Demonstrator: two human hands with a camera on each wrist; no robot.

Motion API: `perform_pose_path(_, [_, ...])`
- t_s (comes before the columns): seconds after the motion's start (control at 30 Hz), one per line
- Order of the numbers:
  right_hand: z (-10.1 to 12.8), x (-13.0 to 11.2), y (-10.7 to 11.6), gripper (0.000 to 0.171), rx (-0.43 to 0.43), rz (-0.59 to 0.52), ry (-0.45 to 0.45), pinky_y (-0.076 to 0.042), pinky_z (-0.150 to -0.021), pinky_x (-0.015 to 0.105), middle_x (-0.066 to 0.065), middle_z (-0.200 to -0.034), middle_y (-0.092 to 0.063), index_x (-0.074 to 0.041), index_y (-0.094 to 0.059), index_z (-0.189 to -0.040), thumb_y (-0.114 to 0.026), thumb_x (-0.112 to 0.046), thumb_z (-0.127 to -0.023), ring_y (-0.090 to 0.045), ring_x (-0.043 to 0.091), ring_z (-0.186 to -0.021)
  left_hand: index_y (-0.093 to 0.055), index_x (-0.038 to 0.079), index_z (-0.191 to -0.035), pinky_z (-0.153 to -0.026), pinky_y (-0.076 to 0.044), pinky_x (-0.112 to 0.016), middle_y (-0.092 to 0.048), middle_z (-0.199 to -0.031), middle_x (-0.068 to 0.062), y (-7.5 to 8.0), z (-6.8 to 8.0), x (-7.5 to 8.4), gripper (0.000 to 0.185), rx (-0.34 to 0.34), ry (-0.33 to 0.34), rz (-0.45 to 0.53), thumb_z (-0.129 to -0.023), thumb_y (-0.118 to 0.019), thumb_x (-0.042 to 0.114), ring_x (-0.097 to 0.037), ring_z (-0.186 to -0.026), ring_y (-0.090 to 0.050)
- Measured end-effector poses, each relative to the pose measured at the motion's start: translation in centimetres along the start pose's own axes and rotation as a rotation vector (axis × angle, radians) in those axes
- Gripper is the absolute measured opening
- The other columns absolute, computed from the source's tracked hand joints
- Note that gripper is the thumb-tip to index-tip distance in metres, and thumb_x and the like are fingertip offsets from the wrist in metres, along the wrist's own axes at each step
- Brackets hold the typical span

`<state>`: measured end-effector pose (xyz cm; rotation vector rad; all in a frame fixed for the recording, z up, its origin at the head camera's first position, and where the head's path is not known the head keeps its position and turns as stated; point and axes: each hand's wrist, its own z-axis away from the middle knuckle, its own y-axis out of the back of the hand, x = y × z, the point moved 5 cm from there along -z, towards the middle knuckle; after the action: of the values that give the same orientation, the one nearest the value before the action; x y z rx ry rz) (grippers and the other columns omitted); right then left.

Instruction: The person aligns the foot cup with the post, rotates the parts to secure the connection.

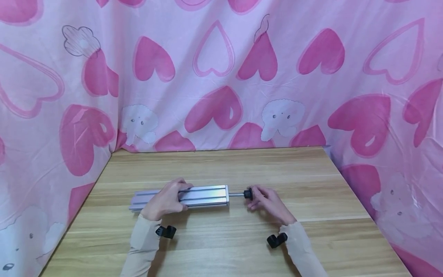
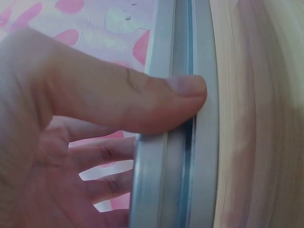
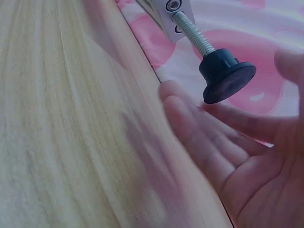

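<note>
Low in the frame's middle, a pale wooden desk (image 1: 214, 165) carries a grooved aluminium bar (image 1: 204, 195), lying crosswise. Pink cloth (image 1: 221, 77) printed with hearts walls the desk on three sides. The left hand (image 1: 166, 200) grips the bar, thumb pressed into its groove. The right hand (image 1: 268, 202), fingers loosely spread, touches the black knob (image 1: 248, 194) on the bolt (image 1: 236, 194) at the bar's right end.

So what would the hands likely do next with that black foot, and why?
Probably the right hand closes its fingers on the black foot and turns it. Its threaded stud sits in the aluminium bar's end, the fingers are open beside it, and the left hand grips the bar.
</note>
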<state>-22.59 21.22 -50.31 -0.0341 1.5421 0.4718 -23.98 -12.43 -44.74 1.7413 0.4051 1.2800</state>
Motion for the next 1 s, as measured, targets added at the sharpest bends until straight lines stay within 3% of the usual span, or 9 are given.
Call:
perform_pose_path(0.1, [0.16, -0.18, 0.07, 0.051, -0.002, 0.015, 0.031, -0.057, -0.088, 0.034, 0.020, -0.122, -0.064, -0.004, -0.049, -0.145, -0.060, -0.028, -0.101, -0.073, 0.030, -0.097, -0.068, 0.000, -0.129, -0.080, -0.048, -0.035, -0.064, -0.110, -0.007, 0.10, -0.04, -0.06, 0.066, 0.000, 0.001, 0.005, -0.065, -0.083, 0.003, -0.019, -0.091, -0.054])
perform_pose_path(0.27, [0.32, -0.69, 0.12, 0.054, -0.007, 0.043, 0.093, -0.052, -0.094, 0.030, 0.018, -0.127, -0.060, -0.009, -0.052, -0.144, -0.069, -0.017, -0.094, -0.071, 0.033, -0.105, -0.067, 0.001, -0.130, -0.080, -0.047, -0.034, -0.063, -0.109, -0.007, 0.22, -0.03, -0.07, 0.068, 0.000, 0.004, 0.005, -0.065, -0.084, 0.002, -0.019, -0.091, -0.053])
perform_pose_path(0.57, [0.40, -0.73, 0.31, 0.048, 0.009, 0.086, 0.125, -0.053, -0.090, 0.026, 0.017, -0.118, -0.066, -0.007, -0.056, -0.141, -0.068, -0.019, -0.096, -0.072, 0.035, -0.099, -0.067, 0.001, -0.130, -0.080, -0.047, -0.033, -0.063, -0.108, -0.006, 0.18, 0.09, 0.07, 0.067, -0.003, 0.002, 0.004, -0.066, -0.084, 0.002, -0.018, -0.091, -0.053])
perform_pose_path(0.87, [0.23, -0.26, 0.16, 0.046, 0.022, 0.099, 0.036, -0.052, -0.091, 0.029, 0.015, -0.112, -0.072, -0.005, -0.057, -0.139, -0.060, -0.031, -0.101, -0.072, 0.031, -0.094, -0.068, 0.002, -0.130, -0.076, -0.046, -0.031, -0.062, -0.107, -0.004, 0.30, 0.05, 0.10, 0.065, 0.003, 0.007, 0.006, -0.066, -0.084, 0.004, -0.018, -0.089, -0.052])
perform_pose_path(1.0, [0.01, -0.15, -0.08, 0.044, 0.011, 0.082, 0.030, -0.056, -0.084, 0.031, 0.020, -0.108, -0.073, -0.001, -0.061, -0.132, -0.056, -0.033, -0.103, -0.072, 0.029, -0.088, -0.068, 0.001, -0.128, -0.074, -0.045, -0.030, -0.063, -0.106, -0.005, 0.46, 0.25, -0.08, 0.065, 0.012, 0.000, 0.005, -0.065, -0.084, 0.004, -0.018, -0.087, -0.052])
